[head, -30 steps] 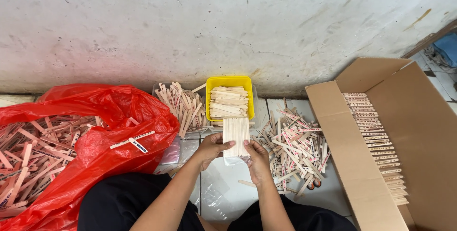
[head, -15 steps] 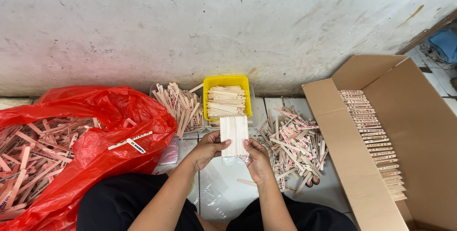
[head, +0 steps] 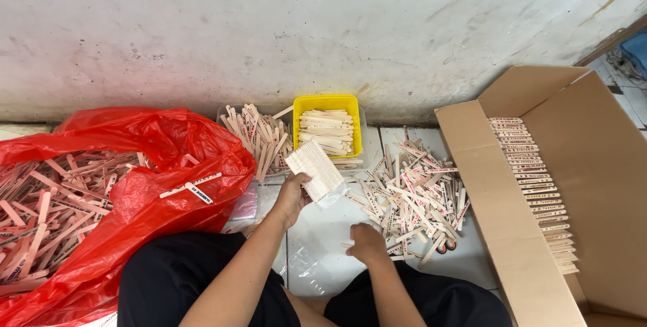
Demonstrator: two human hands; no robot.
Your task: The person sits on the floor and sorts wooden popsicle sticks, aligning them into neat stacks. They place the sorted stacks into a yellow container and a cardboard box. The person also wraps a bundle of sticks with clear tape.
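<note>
A seated person's left hand (head: 291, 199) grips a neat stack of pale wooden sticks (head: 315, 169), fingers wrapped around its lower end, holding it tilted above the floor (head: 323, 233) in front of a yellow tub (head: 301, 108). The right hand (head: 367, 243) rests lower, knuckles up and fingers curled down onto a stray stick at the near edge of a loose pile of printed sticks (head: 411, 195); whether it pinches that stick cannot be told from this angle. The loose pile spreads across the floor to the right of the hands, between the person's knee and an open cardboard box (head: 485, 185). Inside the box, a long row of sticks (head: 536, 192) lies packed edge to edge along its left wall. The yellow tub stands against the foot of the white wall (head: 323, 30) and holds flat-laid sticks. Just left of the tub, a clear tray (head: 259, 135) is heaped with more sticks. At the far left, a red plastic bag (head: 148, 192) lies open, filled with a jumble of pinkish sticks, and touches the person's dark-clothed left leg.
</note>
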